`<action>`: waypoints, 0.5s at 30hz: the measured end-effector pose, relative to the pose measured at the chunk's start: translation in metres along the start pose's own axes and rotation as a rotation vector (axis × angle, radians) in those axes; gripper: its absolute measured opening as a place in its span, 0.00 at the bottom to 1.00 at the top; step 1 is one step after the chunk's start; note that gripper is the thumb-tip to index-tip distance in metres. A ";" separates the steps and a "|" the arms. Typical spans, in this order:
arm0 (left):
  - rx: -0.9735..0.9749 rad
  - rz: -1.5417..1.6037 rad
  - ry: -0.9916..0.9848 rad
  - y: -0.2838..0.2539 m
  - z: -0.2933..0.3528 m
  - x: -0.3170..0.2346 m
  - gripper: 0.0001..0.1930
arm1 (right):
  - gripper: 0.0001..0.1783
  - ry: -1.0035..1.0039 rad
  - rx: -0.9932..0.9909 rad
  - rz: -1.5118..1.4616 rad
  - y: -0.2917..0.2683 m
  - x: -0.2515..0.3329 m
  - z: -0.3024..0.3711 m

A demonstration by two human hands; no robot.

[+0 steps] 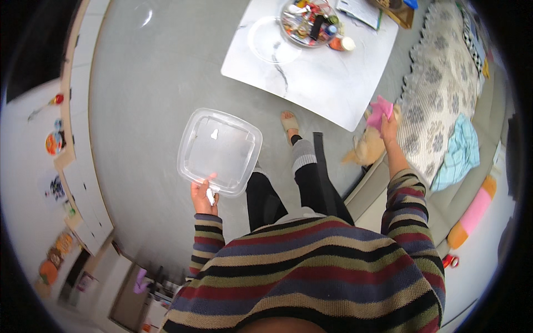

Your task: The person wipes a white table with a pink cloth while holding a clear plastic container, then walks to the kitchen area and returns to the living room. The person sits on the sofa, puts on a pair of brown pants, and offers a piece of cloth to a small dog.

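My left hand (205, 197) is closed on the near edge of a clear plastic container (222, 150), squarish with rounded corners, held out over the floor. A small white scrap (210, 196) shows at those fingers; whether it is paper or tissue I cannot tell. On the other side, my right hand (390, 130) grips a pink cloth (381, 110) beside the sofa. Just below that cloth is a tan, furry shape (368, 147), perhaps a small dog, partly blurred.
Ahead stands a white marbled table (316, 77) bearing a round tray of small items (310, 25) and a white-capped jar (347, 44). Along the right runs a sofa (488, 116) with a patterned cover and a light-blue cloth (459, 152). White cabinets (83, 139) line the left.
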State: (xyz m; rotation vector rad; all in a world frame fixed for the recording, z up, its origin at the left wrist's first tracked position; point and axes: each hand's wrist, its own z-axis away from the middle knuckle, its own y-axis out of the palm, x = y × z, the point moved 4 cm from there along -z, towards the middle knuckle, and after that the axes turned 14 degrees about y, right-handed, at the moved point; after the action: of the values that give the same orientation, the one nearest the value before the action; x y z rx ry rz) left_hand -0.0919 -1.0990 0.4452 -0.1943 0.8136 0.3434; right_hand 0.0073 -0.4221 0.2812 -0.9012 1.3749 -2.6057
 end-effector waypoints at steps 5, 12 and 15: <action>0.134 -0.155 -0.048 0.030 -0.082 0.023 0.04 | 0.24 0.163 -0.084 0.138 0.054 0.017 0.005; 0.216 -0.329 -0.094 0.039 -0.134 0.022 0.05 | 0.32 0.065 -0.163 0.278 0.238 -0.061 0.038; 0.179 -0.329 -0.114 0.024 -0.136 0.041 0.04 | 0.35 0.194 -0.280 0.062 0.236 -0.036 0.049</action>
State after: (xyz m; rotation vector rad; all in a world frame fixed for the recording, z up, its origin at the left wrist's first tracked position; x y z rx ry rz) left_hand -0.1667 -1.1083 0.3227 -0.1369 0.6820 -0.0287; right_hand 0.0131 -0.5882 0.1030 -0.6302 1.8196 -2.5522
